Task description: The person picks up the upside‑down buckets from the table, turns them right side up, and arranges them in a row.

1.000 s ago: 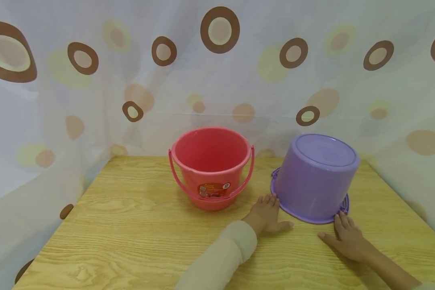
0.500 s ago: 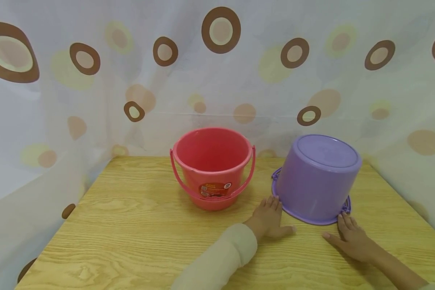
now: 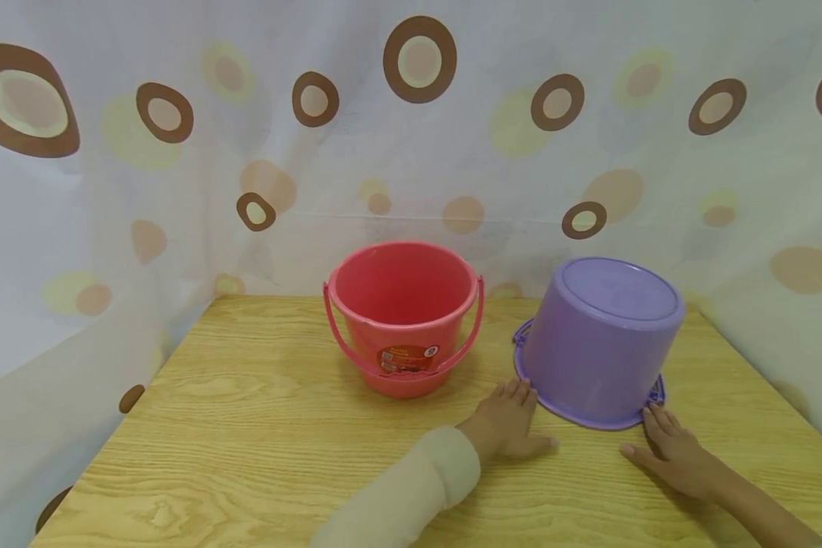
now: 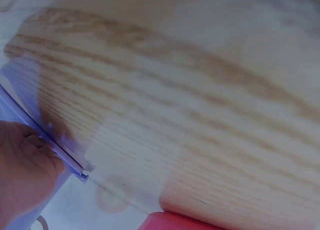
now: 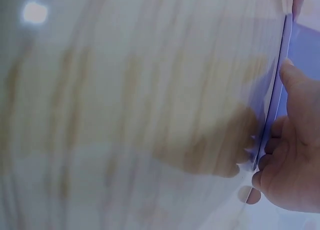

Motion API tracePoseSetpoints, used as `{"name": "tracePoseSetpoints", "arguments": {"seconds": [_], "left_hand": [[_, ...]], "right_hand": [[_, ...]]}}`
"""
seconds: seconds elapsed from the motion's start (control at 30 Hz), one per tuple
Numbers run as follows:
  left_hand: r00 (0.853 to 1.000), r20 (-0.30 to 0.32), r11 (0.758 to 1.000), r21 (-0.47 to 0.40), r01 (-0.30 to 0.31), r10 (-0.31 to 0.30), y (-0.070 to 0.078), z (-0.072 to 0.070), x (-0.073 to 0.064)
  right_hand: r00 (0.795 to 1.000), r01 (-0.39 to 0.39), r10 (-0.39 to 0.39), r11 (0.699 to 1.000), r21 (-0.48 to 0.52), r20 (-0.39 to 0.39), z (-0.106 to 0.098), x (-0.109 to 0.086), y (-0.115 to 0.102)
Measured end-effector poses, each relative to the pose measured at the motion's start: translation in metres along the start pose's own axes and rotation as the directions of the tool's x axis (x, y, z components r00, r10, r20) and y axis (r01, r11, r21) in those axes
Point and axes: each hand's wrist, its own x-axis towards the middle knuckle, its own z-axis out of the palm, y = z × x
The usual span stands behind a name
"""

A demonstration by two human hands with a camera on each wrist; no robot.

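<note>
An upside-down purple bucket stands on the right half of the wooden table, rim down. At its near left edge, my left hand lies low with the fingers extended against the rim and the thumb spread. My right hand touches the rim at the near right, beside the folded handle, fingers extended too. The left wrist view has the left hand at the purple rim. In the right wrist view, the right hand's fingertips meet the rim. The bucket's inside is hidden.
Left of the purple bucket, a red bucket stands upright, its handle hanging down in front and a label on its side. A pale curtain with brown and yellow circles hangs behind the table.
Both hands and the purple bucket have shifted slightly toward me. The red bucket keeps its place on the table; the whole view has drifted a little.
</note>
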Motion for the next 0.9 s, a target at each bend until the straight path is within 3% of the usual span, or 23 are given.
{"name": "tracePoseSetpoints", "arguments": {"seconds": [0.3, 0.63, 0.9], "left_hand": [[1.0, -0.005, 1.0, 0.01, -0.011, 0.011, 0.004, 0.001, -0.004], [0.999, -0.029, 0.998, 0.049, 0.039, -0.038, 0.019, 0.004, -0.01], [0.996, -0.025, 0.988, 0.132, 0.084, -0.081, 0.03, 0.004, -0.015]], "right_hand": [[1.0, 0.003, -0.003, 0.999, 0.04, 0.017, -0.005, 0.0, 0.009], [1.0, -0.002, 0.002, 1.0, 0.013, 0.025, -0.007, 0.003, 0.01], [0.999, -0.004, 0.004, 1.0, 0.001, 0.036, -0.007, 0.004, 0.009]]}}
